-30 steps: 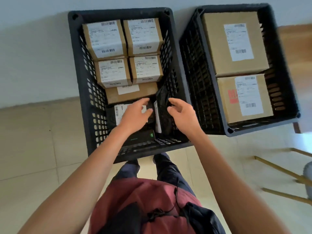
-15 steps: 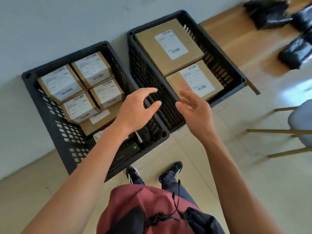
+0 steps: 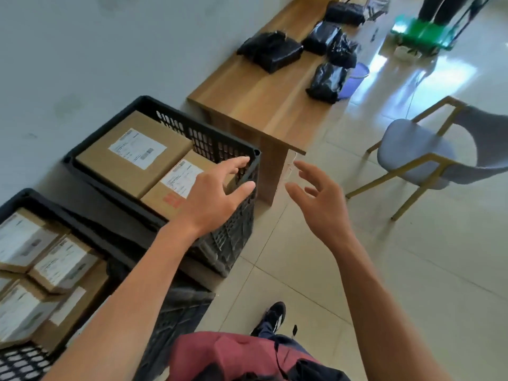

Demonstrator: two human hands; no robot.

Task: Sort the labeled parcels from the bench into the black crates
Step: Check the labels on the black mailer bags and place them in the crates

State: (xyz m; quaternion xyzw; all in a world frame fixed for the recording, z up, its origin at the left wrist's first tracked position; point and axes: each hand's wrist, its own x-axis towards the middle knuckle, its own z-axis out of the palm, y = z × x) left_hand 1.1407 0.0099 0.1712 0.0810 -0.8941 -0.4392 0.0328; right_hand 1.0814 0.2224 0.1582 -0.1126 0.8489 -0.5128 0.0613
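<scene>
Hands both empty, fingers spread: left hand (image 3: 211, 196) over crate (image 3: 220, 145) corner, right hand (image 3: 319, 199) beside worktop (image 3: 264, 97) end; chair (image 3: 412, 152) right, black bags (image 3: 270, 50) beyond.

Both hands (image 3: 217, 199) out of crate (image 3: 16, 199), empty.

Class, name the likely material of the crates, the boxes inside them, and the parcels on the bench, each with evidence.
Crates: apparently rigid black plastic, moulded lattice walls. Boxes: brown cardboard, matte, with white paper labels. Parcels on the bench: probably thin black plastic wrapping, glossy and wrinkled.
</scene>
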